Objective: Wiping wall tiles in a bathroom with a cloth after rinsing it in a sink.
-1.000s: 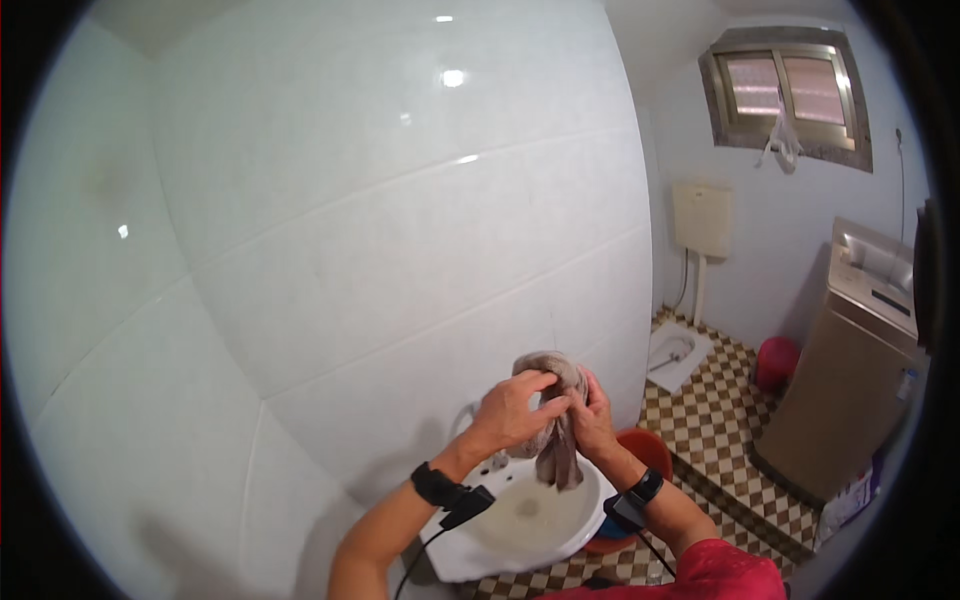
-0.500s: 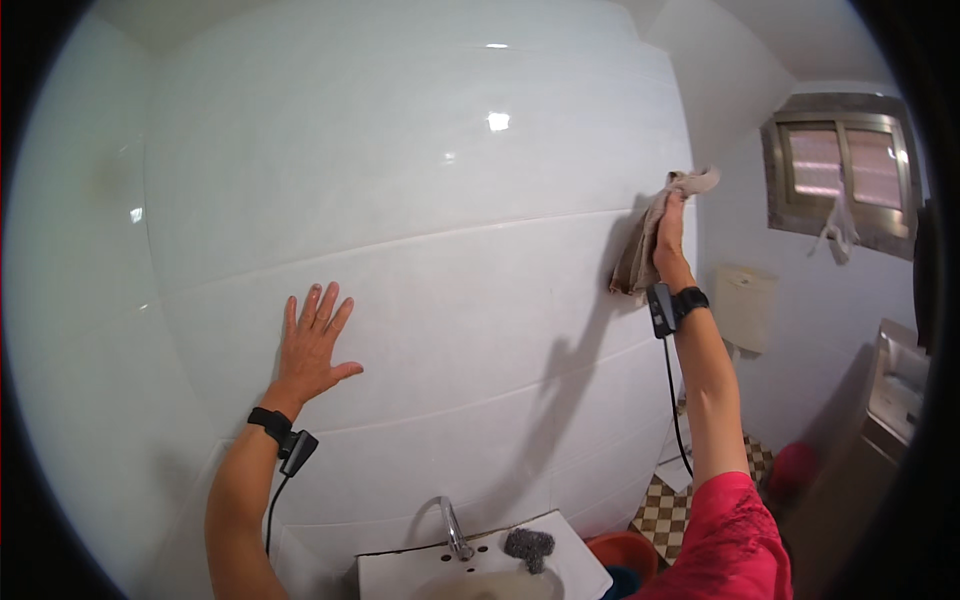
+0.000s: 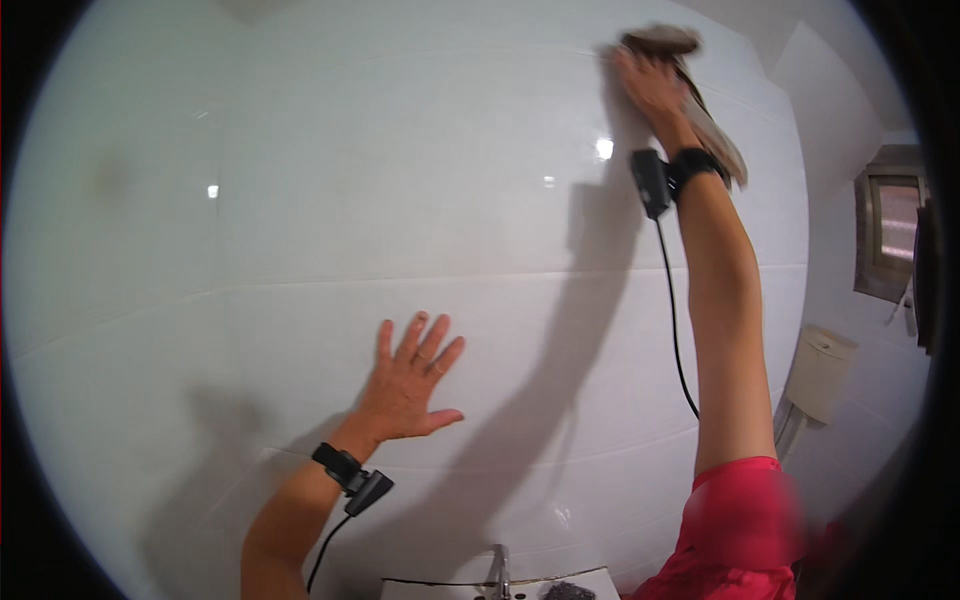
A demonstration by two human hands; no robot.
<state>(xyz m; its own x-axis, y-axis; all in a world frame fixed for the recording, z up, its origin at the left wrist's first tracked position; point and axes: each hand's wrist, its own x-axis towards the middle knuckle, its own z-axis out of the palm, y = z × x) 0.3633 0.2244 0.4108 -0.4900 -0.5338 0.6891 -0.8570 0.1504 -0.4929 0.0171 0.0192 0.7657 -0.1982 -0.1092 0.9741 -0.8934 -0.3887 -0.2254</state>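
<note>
High on the white tiled wall [image 3: 440, 200], my right hand [image 3: 655, 92] presses a greyish-brown cloth [image 3: 718, 145] against the tiles. Part of the cloth bunches above the fingertips, and a loose end trails down beside the wrist. The fingers are slightly blurred, and the cloth under the palm is mostly hidden. Lower and to the left, my left hand [image 3: 403, 388] rests flat on the wall with its fingers spread and nothing in it. Each wrist wears a black strap with a small dark device and a cable.
Below the hands, a white sink [image 3: 430, 590] with a chrome tap [image 3: 502, 570] juts from the wall. A dark grey scouring pad [image 3: 568, 592] lies on its rim. On the right are a cream cistern [image 3: 820, 375] and a small framed window [image 3: 893, 225].
My right hand has moved the cloth up the wall from beside the corner. The view has shifted up and left; my left hand still lies flat on the tiles.
</note>
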